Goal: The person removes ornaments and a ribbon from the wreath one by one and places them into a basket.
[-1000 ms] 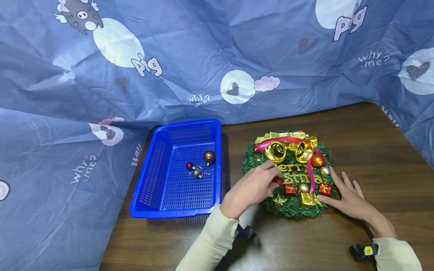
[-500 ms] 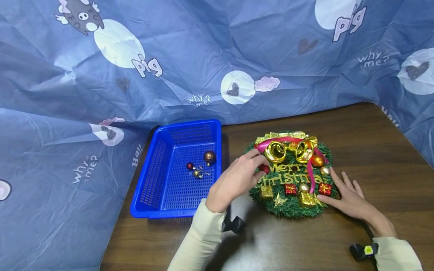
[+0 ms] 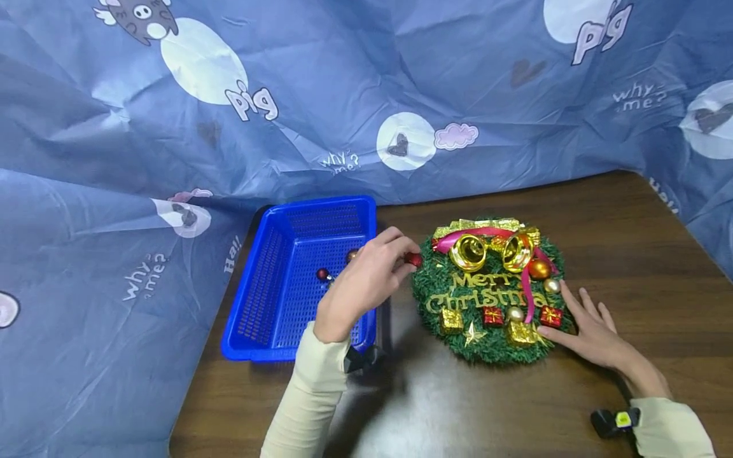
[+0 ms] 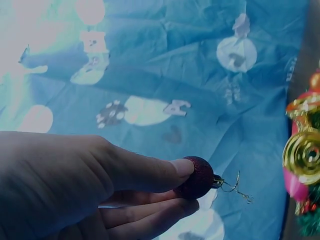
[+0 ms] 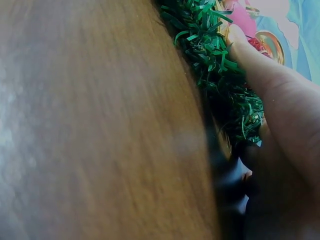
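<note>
My left hand [image 3: 366, 280] pinches a dark red Christmas bauble [image 4: 197, 177] between thumb and fingers, a gold string trailing from its cap. In the head view this hand is between the blue basket [image 3: 240, 337] and the green Christmas wreath [image 3: 498, 353], the bauble near the wreath's left edge. The wreath lies on the table with gold bells [image 3: 468, 252], a pink ribbon, small gift boxes [image 3: 492, 316] and gold "Merry Christmas" lettering. Fingers spread, my right hand [image 3: 592, 334] rests against the wreath's right edge; its thumb reaches over the greenery in the right wrist view.
Inside the basket, a small red bauble [image 3: 322, 274] and a brown bauble [image 3: 352, 256] show; my left hand covers part of the basket. A blue printed cloth [image 3: 321, 83] hangs behind the brown wooden table [image 3: 446, 413].
My left hand has moved left and away from over the wreath, carrying the red bauble, and uncovered the lettering and a gold gift box. The right hand has stayed at the wreath's edge.
</note>
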Demonstrator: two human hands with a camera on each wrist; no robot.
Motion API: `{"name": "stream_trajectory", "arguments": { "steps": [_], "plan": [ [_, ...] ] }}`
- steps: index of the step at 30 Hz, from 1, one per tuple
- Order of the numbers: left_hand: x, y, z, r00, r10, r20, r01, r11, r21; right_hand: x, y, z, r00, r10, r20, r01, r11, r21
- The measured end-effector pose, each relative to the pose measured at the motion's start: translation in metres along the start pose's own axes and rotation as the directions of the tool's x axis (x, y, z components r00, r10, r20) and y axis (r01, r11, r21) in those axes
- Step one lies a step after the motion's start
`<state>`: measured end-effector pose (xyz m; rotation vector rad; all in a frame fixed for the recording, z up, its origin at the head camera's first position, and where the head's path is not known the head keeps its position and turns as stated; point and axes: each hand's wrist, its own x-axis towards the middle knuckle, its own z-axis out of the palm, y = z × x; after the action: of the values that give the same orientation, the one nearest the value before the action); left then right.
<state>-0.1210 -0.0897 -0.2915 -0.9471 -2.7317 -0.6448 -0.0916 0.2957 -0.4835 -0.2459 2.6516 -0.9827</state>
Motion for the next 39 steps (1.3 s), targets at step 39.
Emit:
{"name": "stream_trajectory", "arguments": {
  "steps": [39],
  "plan": [
    [-0.040,-0.132,-0.032,0.926,-0.368,0.083,0.365,0.930,0.044,0.000,-0.005,-0.003,0.999,0.030,0.035,-0.029,0.999,-0.020]
  ]
}}
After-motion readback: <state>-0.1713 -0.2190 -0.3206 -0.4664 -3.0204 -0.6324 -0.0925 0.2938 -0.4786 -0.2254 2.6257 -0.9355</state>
